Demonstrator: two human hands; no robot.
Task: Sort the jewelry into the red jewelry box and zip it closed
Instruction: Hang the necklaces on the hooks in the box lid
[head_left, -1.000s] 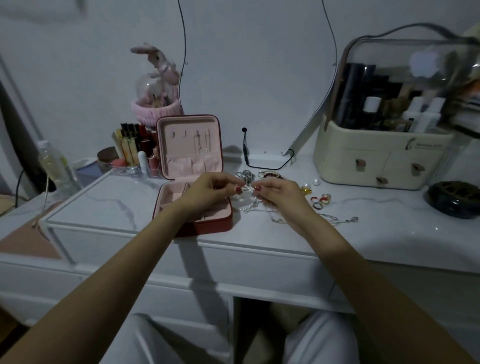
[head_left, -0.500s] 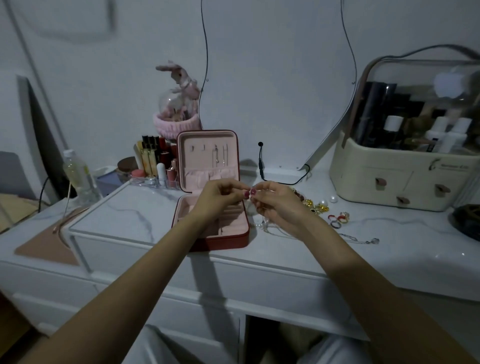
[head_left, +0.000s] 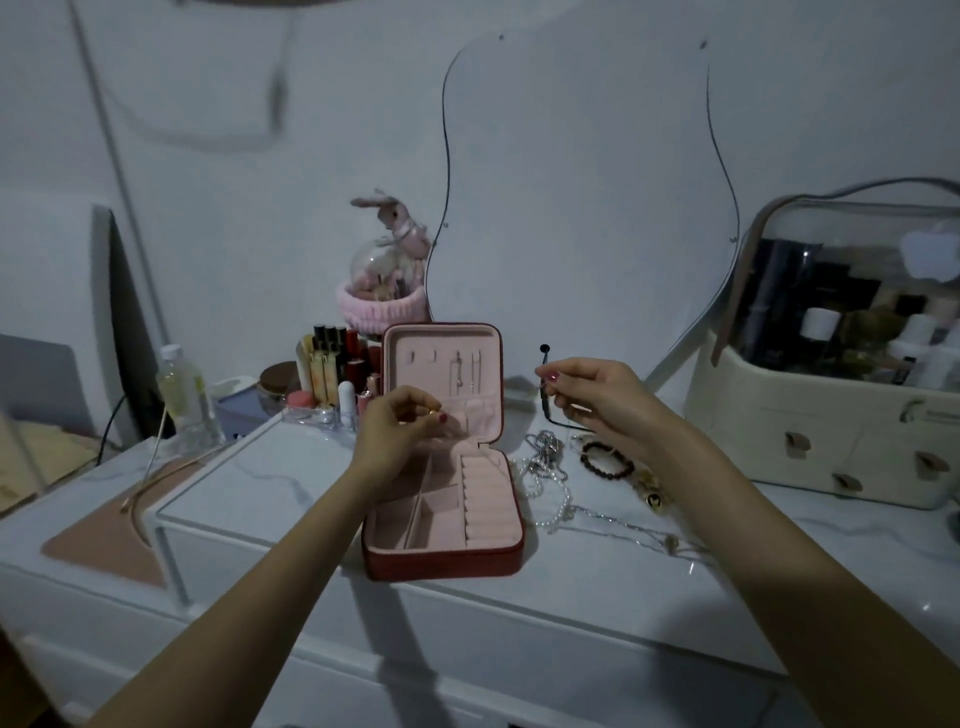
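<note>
The red jewelry box (head_left: 447, 561) lies open on the white vanity top, its pink-lined lid (head_left: 443, 382) standing upright with a few pieces hanging in it. My left hand (head_left: 400, 426) is raised over the box's back left and pinches a small gold piece (head_left: 432, 411). My right hand (head_left: 592, 397) hovers to the right of the lid with thumb and forefinger pinched together; what it holds is too small to tell. Right of the box lie a silver chain (head_left: 543, 457), a pearl strand (head_left: 558, 512), a dark bead bracelet (head_left: 608, 460) and gold pieces (head_left: 652, 493).
A cream cosmetics case (head_left: 810, 441) with a clear lid stands at the right. Lipsticks and small bottles (head_left: 332, 379) crowd behind the box's left, with a pink bunny globe (head_left: 384, 270) and a plastic bottle (head_left: 189, 400). A black cable (head_left: 545, 400) runs along the mirror base.
My hands were together over the box's right edge; now they have parted, the left moving over the box with a small gold piece, the right rising to the right. The camera view tilted up.
</note>
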